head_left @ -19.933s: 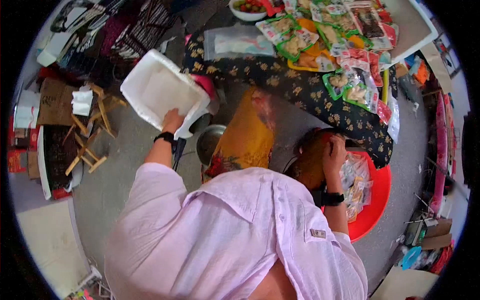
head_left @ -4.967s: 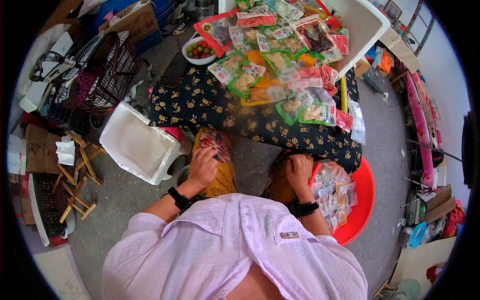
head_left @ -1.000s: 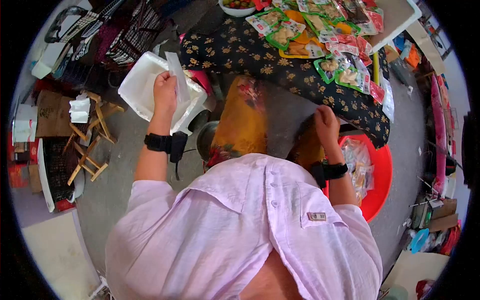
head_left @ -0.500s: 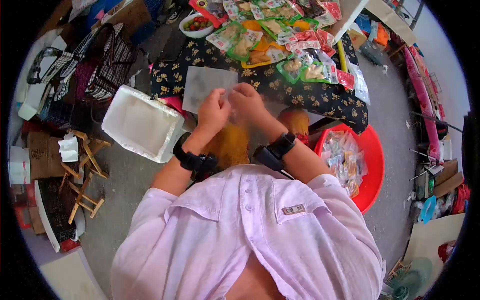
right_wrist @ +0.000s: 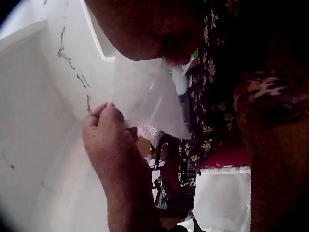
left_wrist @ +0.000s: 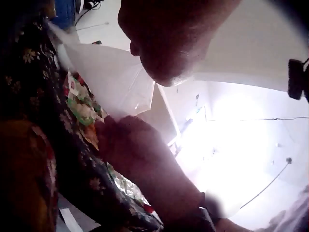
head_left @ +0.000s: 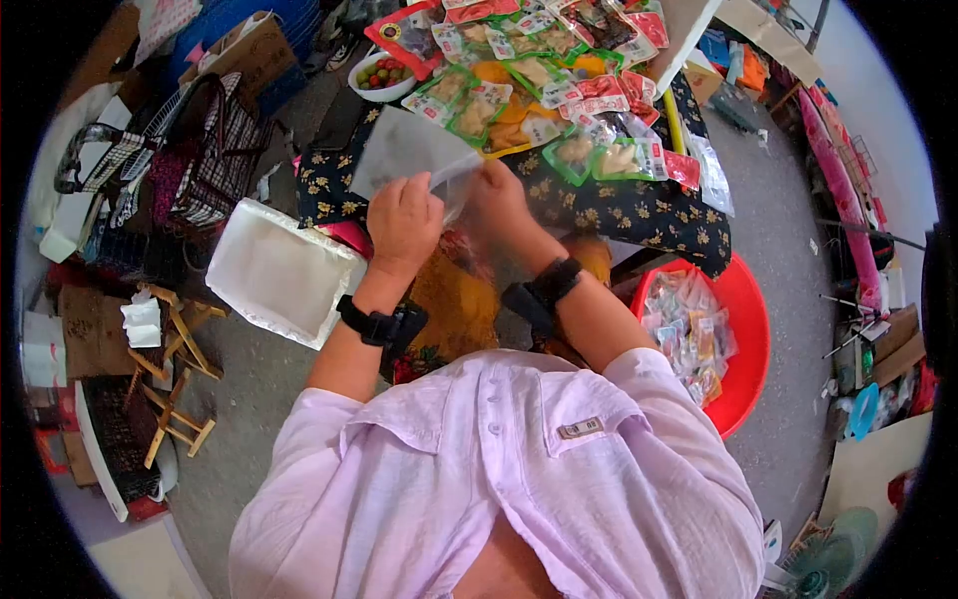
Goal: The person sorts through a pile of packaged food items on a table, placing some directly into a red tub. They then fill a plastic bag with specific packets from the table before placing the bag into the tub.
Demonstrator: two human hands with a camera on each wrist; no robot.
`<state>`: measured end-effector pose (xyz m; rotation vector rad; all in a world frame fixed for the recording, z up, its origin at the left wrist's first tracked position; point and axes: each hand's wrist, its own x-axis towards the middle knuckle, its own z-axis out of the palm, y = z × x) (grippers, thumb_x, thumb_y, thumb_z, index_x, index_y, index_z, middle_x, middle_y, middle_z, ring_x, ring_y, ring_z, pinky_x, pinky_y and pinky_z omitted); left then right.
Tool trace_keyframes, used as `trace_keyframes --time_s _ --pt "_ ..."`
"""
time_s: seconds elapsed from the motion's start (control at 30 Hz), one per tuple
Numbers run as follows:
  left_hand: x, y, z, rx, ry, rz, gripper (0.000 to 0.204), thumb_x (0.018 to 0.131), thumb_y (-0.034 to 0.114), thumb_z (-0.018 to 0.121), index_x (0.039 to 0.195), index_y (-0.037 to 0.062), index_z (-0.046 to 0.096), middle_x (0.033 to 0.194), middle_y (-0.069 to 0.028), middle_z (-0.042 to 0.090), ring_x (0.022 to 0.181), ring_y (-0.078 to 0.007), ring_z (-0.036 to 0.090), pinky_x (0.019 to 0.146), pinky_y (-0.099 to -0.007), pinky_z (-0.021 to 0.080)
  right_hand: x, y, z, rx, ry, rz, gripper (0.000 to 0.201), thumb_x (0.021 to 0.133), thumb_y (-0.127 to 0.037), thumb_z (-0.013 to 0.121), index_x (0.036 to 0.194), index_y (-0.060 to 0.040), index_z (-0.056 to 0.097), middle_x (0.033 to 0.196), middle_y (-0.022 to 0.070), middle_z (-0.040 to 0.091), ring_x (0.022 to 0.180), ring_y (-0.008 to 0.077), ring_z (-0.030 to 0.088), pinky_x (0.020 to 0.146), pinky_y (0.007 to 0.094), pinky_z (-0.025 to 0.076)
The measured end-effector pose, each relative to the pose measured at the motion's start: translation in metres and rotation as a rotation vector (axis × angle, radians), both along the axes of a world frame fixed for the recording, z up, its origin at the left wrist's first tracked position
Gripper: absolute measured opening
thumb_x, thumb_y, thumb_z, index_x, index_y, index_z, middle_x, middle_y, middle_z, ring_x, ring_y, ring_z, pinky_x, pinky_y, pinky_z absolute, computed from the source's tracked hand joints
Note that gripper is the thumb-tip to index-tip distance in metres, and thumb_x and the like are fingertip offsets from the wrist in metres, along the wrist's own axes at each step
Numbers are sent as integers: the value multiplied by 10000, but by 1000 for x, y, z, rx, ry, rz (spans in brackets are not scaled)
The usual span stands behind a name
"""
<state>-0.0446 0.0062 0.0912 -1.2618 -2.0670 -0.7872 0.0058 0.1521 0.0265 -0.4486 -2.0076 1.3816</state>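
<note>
A flat, translucent plastic bag (head_left: 407, 150) spreads over the near left part of the table. My left hand (head_left: 404, 225) pinches its near edge. At the bag's near right corner, the fingers of my right hand (head_left: 502, 205) are curled on the plastic. In the right wrist view the bag (right_wrist: 149, 96) hangs as a thin sheet between the left hand (right_wrist: 113, 145) and the dark right hand (right_wrist: 145, 29). From the left wrist, the right hand (left_wrist: 140, 150) shows below the bag (left_wrist: 108, 72). Sealed food packets (head_left: 624, 160) lie just beyond the hands.
The table has a dark flowered cloth (head_left: 659, 220). A white bowl of small red and green fruit (head_left: 384, 78) stands at its far left. On the floor are a white foam box (head_left: 284, 270) at left and a red tub (head_left: 743, 349) with several packets at right.
One second ago the left hand held the bag over the foam box and the right hand was at the right thigh. Both hands are now together at the table, holding the bag.
</note>
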Motion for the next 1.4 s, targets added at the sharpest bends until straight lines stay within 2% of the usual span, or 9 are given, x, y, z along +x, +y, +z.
trace_keyframes --time_s 0.47,0.5,0.6,0.67,0.73,0.83,1.0,1.2,1.4 --pt "-21 51 -55 -287 -522 80 225 690 163 469 878 44 507 816 -163 540 775 -357 503 648 -457 408 -29 81 5 -155 -43 -229 198 699 -148 550 824 3 523 764 187 569 740 349 549 613 370 432" --pt "-21 51 -56 -276 -524 78 234 691 167 470 888 47 508 824 -163 539 777 -355 503 649 -457 407 -51 112 -24 38 -82 -268 161 703 -30 504 861 -6 519 653 53 511 513 147 489 476 289 437" --pt "-21 50 -59 -263 -534 78 249 694 180 471 906 55 508 839 -162 537 781 -353 503 653 -457 405 -59 103 21 -103 -242 -397 124 683 -18 483 805 1 496 609 57 481 489 162 477 424 302 407" --pt "-22 51 -57 -274 -547 88 244 696 186 471 900 57 504 837 -164 537 782 -355 502 657 -458 404 -100 132 -22 839 -609 -275 185 661 -130 554 782 3 509 718 134 541 644 267 531 533 366 422" --pt "-23 51 -58 -290 -511 89 237 696 190 473 891 59 503 842 -161 538 775 -356 505 651 -458 406 -130 151 -51 849 -534 -237 195 644 -156 576 763 -14 514 686 140 538 640 281 537 532 370 411" --pt "-21 51 -55 -328 -530 86 205 704 167 482 872 50 497 851 -172 524 801 -363 489 649 -459 394 -141 150 -53 -72 -83 -217 141 630 -103 558 756 -54 519 505 70 470 476 209 495 419 322 373" --pt "-15 53 -40 -326 -607 82 162 716 138 473 845 41 485 841 -177 511 806 -375 474 639 -462 383 -160 160 -59 495 -397 -162 187 786 -174 434 757 -45 566 745 118 579 625 262 545 507 345 415" --pt "-23 51 -58 -326 -581 56 198 732 182 451 867 45 496 841 -176 524 769 -372 490 638 -462 394 -63 99 39 -541 -31 19 143 673 -55 552 811 -29 527 582 108 487 504 225 515 445 326 417" --pt "-20 61 -62 -297 -565 53 197 719 192 442 840 41 476 825 -189 531 759 -374 506 625 -477 403 13 98 24 -86 200 -103 92 779 -101 490 820 -21 467 648 37 458 497 141 479 417 261 376"
